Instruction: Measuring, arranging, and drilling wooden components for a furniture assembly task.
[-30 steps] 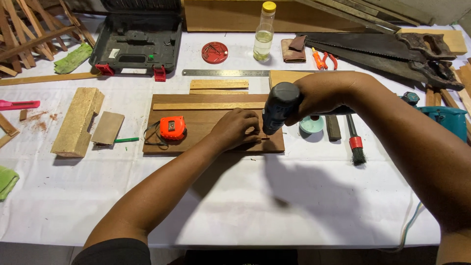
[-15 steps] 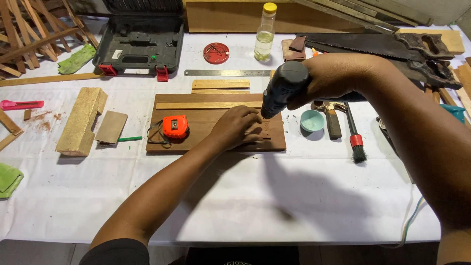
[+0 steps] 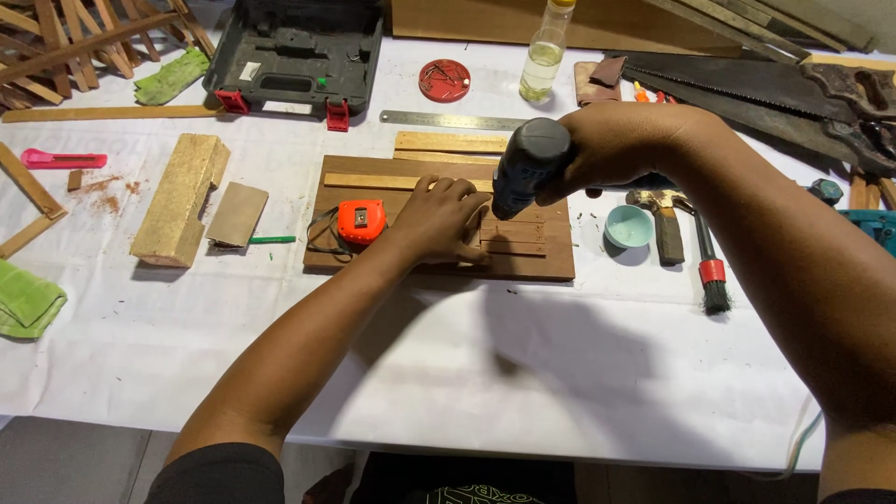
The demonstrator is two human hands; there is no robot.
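Drill poised over slats on the brown board

The right hand (image 3: pixel 621 149) has its grip clamped on a grey drill (image 3: pixel 528 168); the left hand (image 3: pixel 446 219), fingers flat, pins thin slats (image 3: pixel 513 238) on the board (image 3: pixel 439 219). Several slats already lie laid; an orange tape measure (image 3: pixel 360 220) sits at the left hand's 9 o'clock on the tabletop (image 3: pixel 467 373).

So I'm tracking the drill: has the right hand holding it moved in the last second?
Yes. The right hand with the drill has risen away from the brown board.
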